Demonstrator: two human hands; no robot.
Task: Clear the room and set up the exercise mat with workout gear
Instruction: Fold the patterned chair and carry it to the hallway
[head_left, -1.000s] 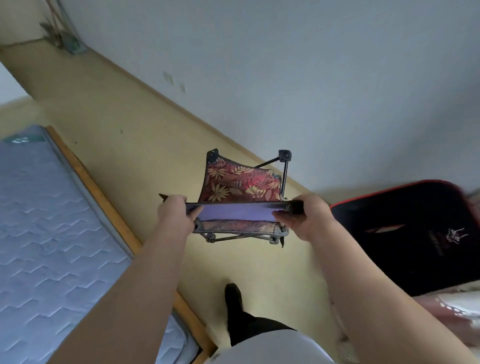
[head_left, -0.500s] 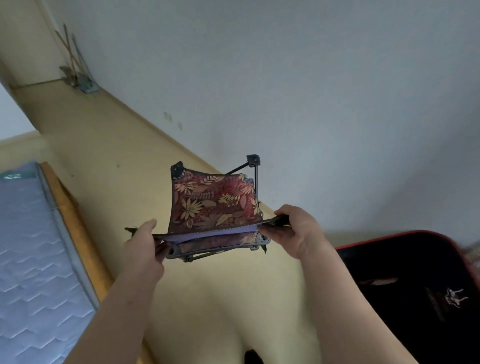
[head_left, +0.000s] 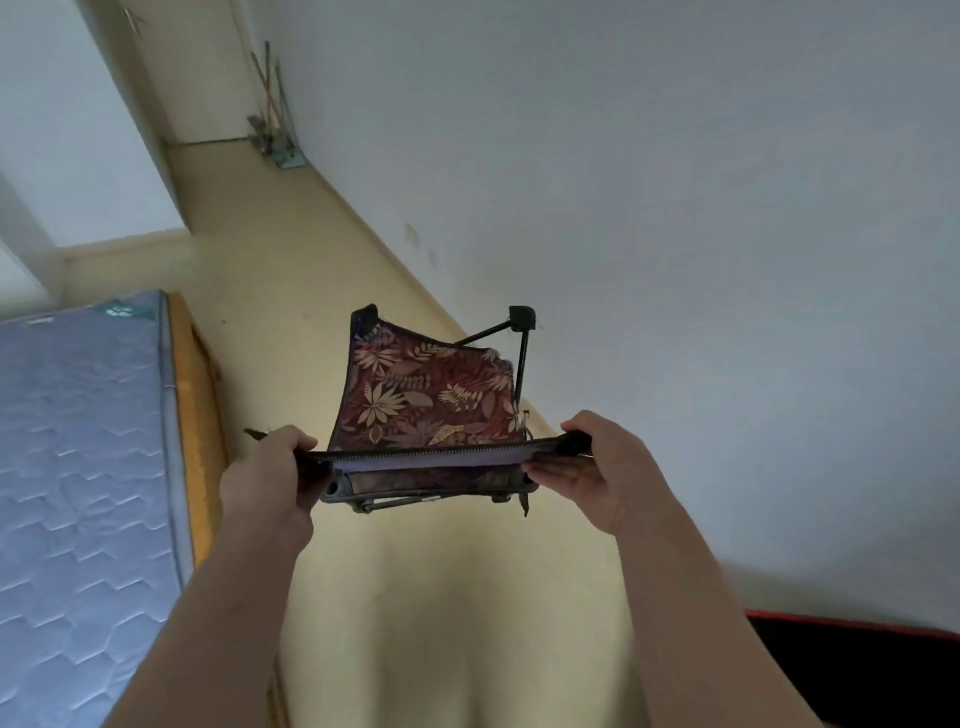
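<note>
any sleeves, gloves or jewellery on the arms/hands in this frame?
None visible. Both forearms are bare up to the frame's lower edge, so no sleeves show. The left hand and right hand wear no gloves; no watch, bracelet or ring is visible on the sides facing the head camera.

Yellow floor (head_left: 291, 291), white wall (head_left: 675, 208), blue mattress (head_left: 78, 441)
</note>
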